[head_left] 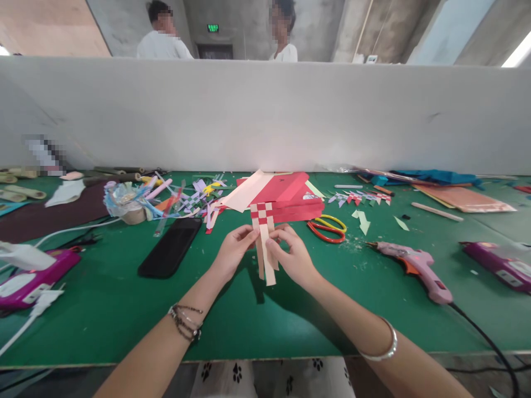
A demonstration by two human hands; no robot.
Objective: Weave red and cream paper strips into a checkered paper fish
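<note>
Both hands hold up a small woven piece of red and cream paper strips (263, 221) above the green table (108, 309). My left hand (233, 251) pinches its left side with closed fingers. My right hand (292, 255) pinches its right side, fingers curled. Loose cream strip ends (267, 264) hang down between the hands. Just behind lies a stack of red and cream paper sheets (286, 194).
A black phone (170, 247) lies left of the hands. Red and yellow scissors (327, 228) and a pink glue gun (415, 265) with its cord sit to the right. Several coloured paper strips (186, 199) lie at the back left. Two people stand beyond the white partition (265, 110).
</note>
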